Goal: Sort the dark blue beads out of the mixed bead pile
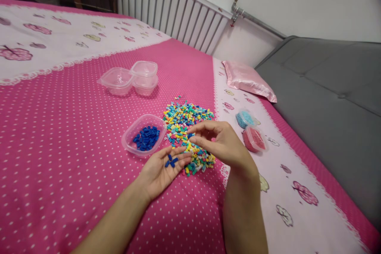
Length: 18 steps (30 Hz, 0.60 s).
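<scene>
Blue pieces (147, 138) are collected in a tub (127, 145); several are borne on the spread left hand (162, 172). One blue piece (190, 136) is apparently pinched by the right hand (224, 141) — the mixed pile (188, 113) below is left unsorted.

I have the left hand (163, 170) on camera palm up, fingers (178, 151) extended. My right hand (226, 143) arches from a bent wrist (247, 172), thumb (205, 144) and index fingertip (192, 129) close together. Both forearms (120, 214) are bare.
</scene>
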### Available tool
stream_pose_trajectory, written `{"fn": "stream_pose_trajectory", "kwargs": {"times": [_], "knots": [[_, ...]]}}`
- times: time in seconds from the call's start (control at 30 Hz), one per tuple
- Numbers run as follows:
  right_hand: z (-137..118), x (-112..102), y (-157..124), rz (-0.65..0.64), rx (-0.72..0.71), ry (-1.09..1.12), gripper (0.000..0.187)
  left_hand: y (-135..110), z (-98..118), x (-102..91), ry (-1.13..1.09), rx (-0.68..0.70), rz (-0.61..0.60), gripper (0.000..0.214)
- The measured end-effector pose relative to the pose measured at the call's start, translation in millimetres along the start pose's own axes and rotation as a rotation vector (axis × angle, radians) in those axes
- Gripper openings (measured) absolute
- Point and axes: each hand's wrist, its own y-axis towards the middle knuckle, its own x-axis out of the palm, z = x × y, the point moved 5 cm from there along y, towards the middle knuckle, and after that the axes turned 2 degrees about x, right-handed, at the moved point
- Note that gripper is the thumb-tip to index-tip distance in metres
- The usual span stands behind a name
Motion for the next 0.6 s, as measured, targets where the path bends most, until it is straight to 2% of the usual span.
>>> {"fn": "stream_pose_trajectory", "kwargs": {"times": [0.17,0.6], "knots": [[-4.8,-0.5,-3.2,-0.032,-0.036,-0.002,0.015,2.8,-2.0,-0.5,-0.092,0.011,-0.028,0.03],[-6.8,-0.6,-5.0,-0.065,-0.043,-0.001,0.015,4.3,-2.3,-2.8,-0.111,-0.012,-0.043,0.033]]}}
